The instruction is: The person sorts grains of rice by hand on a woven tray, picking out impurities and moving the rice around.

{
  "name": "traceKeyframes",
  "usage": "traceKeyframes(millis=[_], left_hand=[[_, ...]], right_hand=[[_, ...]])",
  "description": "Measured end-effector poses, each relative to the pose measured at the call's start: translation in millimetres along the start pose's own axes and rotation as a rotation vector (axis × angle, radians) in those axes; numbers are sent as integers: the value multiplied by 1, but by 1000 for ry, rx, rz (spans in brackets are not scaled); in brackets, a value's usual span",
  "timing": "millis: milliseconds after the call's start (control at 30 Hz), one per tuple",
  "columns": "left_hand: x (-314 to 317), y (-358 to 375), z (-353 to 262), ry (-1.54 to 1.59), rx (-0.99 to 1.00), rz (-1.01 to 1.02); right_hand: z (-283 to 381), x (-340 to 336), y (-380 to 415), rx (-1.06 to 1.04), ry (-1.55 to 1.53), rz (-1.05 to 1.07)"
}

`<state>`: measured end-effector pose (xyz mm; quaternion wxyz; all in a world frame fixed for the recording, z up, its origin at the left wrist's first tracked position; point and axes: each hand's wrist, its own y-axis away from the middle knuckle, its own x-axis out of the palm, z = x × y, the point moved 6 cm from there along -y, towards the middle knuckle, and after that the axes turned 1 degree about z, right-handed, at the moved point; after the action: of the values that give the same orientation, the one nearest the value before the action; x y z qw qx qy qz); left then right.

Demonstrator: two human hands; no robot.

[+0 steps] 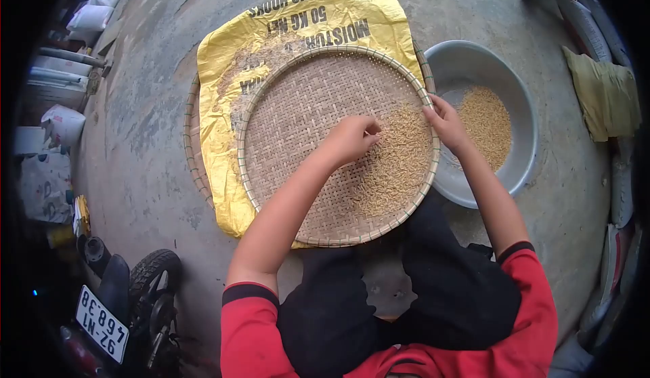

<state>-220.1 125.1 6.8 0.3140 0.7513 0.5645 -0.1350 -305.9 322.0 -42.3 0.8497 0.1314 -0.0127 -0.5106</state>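
A round woven bamboo tray [284, 127] lies on a yellow printed sack [223, 59] on the concrete floor. Unhusked rice grains [396, 164] are heaped on the tray's right side. My left hand [352, 137] rests over the grains near the tray's middle, its fingertips pinched together among them. My right hand [443, 124] grips the tray's right rim, thumb on top. Next to that rim stands a grey metal basin [467, 66] with more rice grains [487, 124] in it.
A second woven tray [193, 148] peeks out under the sack at the left. A motorbike wheel [152, 276] and number plate [101, 324] stand at the lower left. White sacks [88, 19] line the left side; a yellow cloth [602, 93] lies at the right.
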Motion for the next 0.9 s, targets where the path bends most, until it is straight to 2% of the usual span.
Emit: traceKeyframes(millis=[133,333,900], left_hand=[[14,6,14,-145,104,39],[21,3,24,-155,61,112],[19,6,25,-179,128,59]], right_hand=[[-5,-1,-2,-1,1,1],[-5,1,-3,-45,-62,2],[-6,-1,-3,-41,-54,5]])
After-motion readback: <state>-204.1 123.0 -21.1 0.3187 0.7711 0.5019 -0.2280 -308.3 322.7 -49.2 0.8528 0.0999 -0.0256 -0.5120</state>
